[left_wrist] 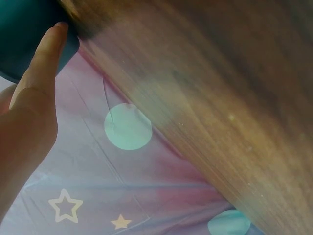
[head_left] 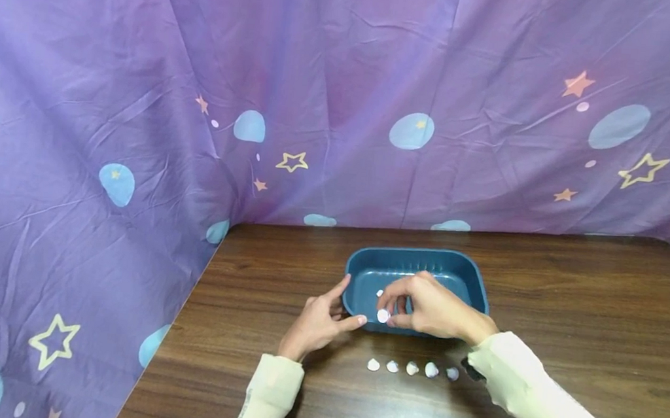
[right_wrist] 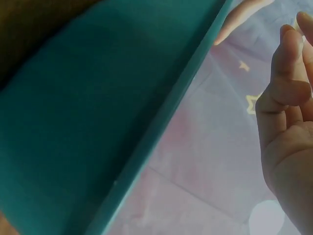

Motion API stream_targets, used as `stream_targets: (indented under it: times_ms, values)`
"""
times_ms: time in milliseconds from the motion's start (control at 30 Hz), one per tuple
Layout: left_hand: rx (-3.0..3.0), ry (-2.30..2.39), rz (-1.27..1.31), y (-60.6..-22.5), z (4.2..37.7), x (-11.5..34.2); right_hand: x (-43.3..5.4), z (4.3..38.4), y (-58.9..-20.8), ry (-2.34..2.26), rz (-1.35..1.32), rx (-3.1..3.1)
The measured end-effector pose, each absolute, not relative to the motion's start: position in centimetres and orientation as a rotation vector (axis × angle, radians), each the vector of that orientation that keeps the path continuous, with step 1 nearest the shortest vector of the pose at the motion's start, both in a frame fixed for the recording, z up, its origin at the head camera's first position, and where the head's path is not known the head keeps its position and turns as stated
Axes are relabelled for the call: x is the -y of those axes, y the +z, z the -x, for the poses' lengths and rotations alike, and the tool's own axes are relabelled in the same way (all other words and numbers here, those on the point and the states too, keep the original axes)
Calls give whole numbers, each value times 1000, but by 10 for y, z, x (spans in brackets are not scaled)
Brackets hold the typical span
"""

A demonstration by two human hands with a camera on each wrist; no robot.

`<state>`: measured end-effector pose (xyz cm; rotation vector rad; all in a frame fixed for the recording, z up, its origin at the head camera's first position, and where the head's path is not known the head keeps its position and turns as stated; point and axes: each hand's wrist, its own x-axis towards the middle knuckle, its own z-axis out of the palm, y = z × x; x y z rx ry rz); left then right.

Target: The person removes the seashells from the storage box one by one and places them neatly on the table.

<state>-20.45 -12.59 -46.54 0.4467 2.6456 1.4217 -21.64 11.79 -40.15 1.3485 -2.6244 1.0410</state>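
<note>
Just beyond both hands sits the blue tub [head_left: 419, 268], its long side crosswise; the right hand [head_left: 430, 308] pinches a small white shell [head_left: 383, 316] at the near rim, the left hand [head_left: 320, 319] spread against its corner.

The right hand [head_left: 436, 312] covers the near rim of the bin [head_left: 471, 279] just behind its fingers [head_left: 389, 302]. The small white piece [head_left: 383, 316] pinched at the fingertips is too small to identify. In the left wrist view the tabletop [left_wrist: 220, 98] is blurred, and the bin beyond the fingers [left_wrist: 46, 49] is cut off by the edge.
</note>
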Motion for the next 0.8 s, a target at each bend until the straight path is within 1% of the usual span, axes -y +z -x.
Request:
stream_targets:
  times_ms: [533,667,800]
  values:
    - [-2642,1432,-430,-465,203,127,-110,181,-430,1148,-1433,2614]
    - [-2639,1439,-436,-466,204,126,-108,176,-436,1166,-1446,2634]
    - [-2631,1458,-441,-466,204,126,-105,174,-442,1085,-1478,2633]
